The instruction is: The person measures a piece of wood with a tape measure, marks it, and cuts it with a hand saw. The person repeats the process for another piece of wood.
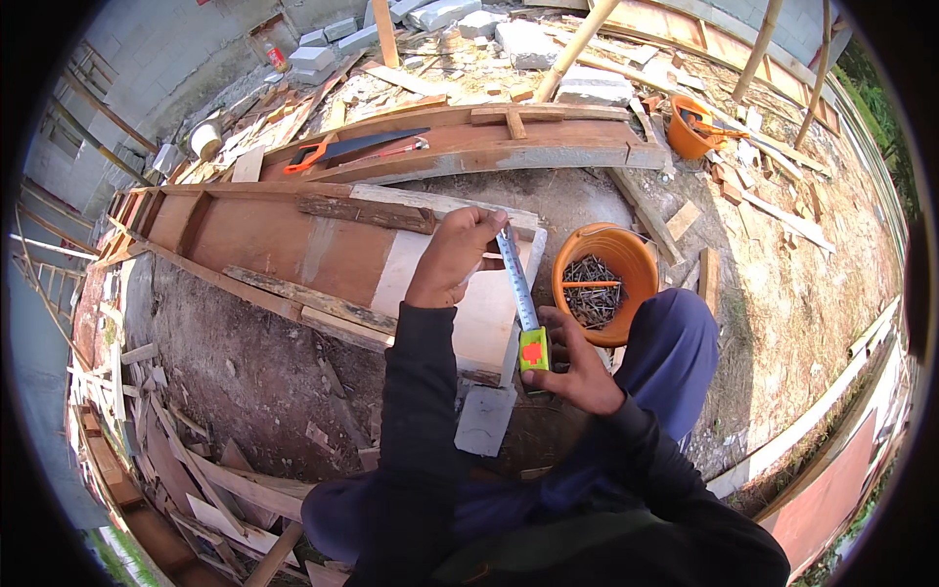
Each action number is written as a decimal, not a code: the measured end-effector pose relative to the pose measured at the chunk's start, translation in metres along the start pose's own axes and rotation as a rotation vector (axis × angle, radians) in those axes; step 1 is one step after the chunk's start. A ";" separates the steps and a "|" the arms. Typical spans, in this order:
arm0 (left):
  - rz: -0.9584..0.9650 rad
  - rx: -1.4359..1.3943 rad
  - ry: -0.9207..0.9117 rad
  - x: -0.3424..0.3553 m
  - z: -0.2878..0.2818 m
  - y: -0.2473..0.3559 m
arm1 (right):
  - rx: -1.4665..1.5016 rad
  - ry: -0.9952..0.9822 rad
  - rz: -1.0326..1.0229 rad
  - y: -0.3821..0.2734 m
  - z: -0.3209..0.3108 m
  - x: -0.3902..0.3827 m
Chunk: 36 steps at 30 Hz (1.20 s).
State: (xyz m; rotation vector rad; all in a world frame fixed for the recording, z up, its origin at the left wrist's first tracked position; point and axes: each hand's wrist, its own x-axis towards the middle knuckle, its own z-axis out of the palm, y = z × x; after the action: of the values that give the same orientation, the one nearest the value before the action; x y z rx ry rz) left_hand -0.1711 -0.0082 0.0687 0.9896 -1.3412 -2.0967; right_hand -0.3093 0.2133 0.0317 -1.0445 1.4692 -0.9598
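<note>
Left hand pinches tape blade at tip; right hand clamps tape measure; blade could snap back if pinch slips

Tape blade with marks too small for reading, orange bucket partly behind the knee.

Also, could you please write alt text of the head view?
A person's right hand holds a tape measure while the left hand pinches the end of its extended blade, at a wooden frame. To the right stands an orange bucket of nails; beyond, a saw lies.
</note>
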 end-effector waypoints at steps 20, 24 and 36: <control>0.091 0.388 0.236 0.002 -0.137 0.045 | 0.323 -0.481 0.100 0.007 0.124 -0.058; 0.084 0.405 0.186 -0.006 -0.130 0.003 | 0.534 -0.509 0.273 0.001 0.125 -0.033; -0.192 0.734 0.098 -0.009 -0.113 -0.068 | 0.955 -0.372 0.471 0.082 0.140 -0.031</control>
State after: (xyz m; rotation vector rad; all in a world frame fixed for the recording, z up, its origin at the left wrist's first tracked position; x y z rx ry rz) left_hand -0.0786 -0.0389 -0.0198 1.5292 -2.0899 -1.6487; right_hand -0.1777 0.2625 -0.0559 -0.1391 0.7245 -0.8955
